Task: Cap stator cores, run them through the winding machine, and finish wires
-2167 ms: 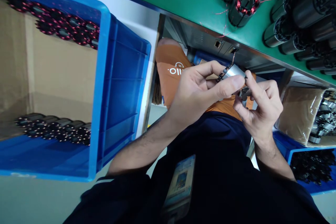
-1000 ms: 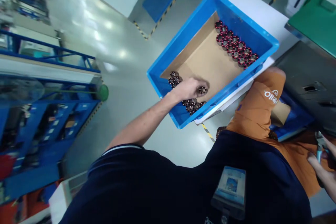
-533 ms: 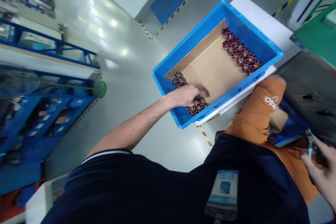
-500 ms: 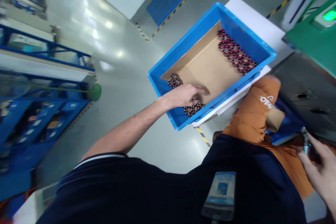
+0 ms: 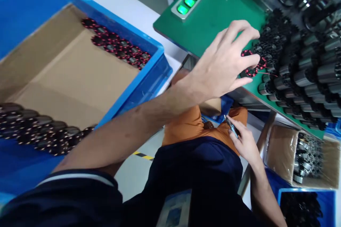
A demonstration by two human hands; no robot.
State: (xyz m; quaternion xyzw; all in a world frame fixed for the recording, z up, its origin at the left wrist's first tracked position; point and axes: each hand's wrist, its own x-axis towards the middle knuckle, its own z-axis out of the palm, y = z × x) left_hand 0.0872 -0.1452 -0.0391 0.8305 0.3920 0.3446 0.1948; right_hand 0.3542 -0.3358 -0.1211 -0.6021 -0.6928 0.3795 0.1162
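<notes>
My left hand (image 5: pixel 226 55) reaches over a green worktop (image 5: pixel 191 30), its fingers apart and curved above red-wound motor stators (image 5: pixel 252 67). The fingertips overlap the stators in view; I cannot tell whether they touch. A loose red wire trails from the stators to the right. Low over my lap, my right hand (image 5: pixel 245 140) is closed round small cutting pliers (image 5: pixel 232 127) with light-blue handles, their tip pointing up and left.
A blue bin (image 5: pixel 157 56) lined with cardboard stands at left, with wound stators at two ends. Metal cylinders (image 5: pixel 303 74) crowd the worktop's right side. Green-lit buttons (image 5: pixel 189 1) sit at its far edge. At lower right are a carton (image 5: pixel 282 149) and a blue box (image 5: pixel 306 190) of parts.
My view has swung right, toward the green worktop. My left hand has left the blue bin and is now over the red-wound stators. My right hand still holds the pliers.
</notes>
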